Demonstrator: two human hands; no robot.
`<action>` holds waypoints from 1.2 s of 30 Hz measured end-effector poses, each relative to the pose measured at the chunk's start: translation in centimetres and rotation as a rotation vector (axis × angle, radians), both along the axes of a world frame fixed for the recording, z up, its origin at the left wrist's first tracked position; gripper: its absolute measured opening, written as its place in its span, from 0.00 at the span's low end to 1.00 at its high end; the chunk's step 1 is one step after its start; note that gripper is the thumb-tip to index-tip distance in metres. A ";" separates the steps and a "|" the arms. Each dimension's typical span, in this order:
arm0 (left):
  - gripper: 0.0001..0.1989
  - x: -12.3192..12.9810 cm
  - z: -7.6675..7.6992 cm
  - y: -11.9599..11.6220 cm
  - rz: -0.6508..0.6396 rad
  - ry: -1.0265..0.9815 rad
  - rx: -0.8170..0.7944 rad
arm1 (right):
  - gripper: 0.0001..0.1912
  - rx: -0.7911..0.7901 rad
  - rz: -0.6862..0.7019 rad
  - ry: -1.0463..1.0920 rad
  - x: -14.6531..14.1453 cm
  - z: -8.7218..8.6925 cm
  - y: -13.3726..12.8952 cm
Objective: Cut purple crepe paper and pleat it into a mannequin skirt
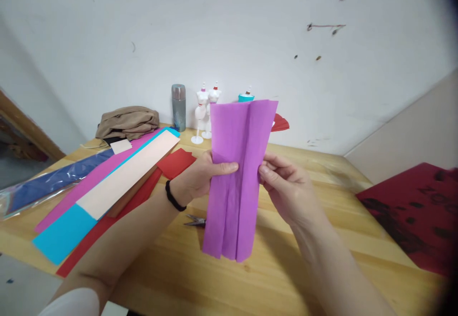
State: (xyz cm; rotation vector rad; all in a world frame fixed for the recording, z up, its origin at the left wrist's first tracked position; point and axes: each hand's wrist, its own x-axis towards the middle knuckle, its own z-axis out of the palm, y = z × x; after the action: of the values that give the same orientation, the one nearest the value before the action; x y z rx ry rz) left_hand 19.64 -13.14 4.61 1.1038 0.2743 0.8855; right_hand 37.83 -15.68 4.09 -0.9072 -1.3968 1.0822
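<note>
A tall sheet of purple crepe paper (232, 130) with lengthwise folds is held upright above the table. My left hand (205, 175) grips it at the left edge, the thumb lying across its front and the other fingers hidden behind. On the right edge, my right hand (286, 182) pinches the paper between thumb and fingertips. Behind the sheet's lower left side, metal scissors (195, 221) lie on the table, their handles out of sight.
Folded coloured paper strips (125, 178) lie at the left, beside a plastic-wrapped blue roll (57, 180). Along the wall stand a brown cloth (129, 121), a flask (178, 108) and small white dress forms (201, 111). A dark red sheet (415, 211) is at the right of the wooden table (322, 268).
</note>
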 end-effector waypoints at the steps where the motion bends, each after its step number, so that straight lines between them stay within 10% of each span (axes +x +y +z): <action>1: 0.21 0.1 0.0 0.0 0.011 0.005 -0.002 | 0.13 0.003 -0.003 -0.001 -0.1 -0.1 0.0; 24: 0.15 0.0 -0.6 0.3 0.211 -0.055 -0.048 | 0.04 0.155 0.050 -0.105 -1.0 -0.8 0.2; 36: 0.11 0.6 -0.8 -0.4 0.371 -0.010 -0.161 | 0.13 0.221 -0.146 -0.442 -1.5 -0.5 -0.3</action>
State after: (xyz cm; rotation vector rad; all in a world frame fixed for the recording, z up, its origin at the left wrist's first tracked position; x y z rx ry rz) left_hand 20.21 -13.57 3.80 0.9119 0.5446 1.1750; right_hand 36.35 -15.95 3.62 -1.1074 -1.7403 0.6212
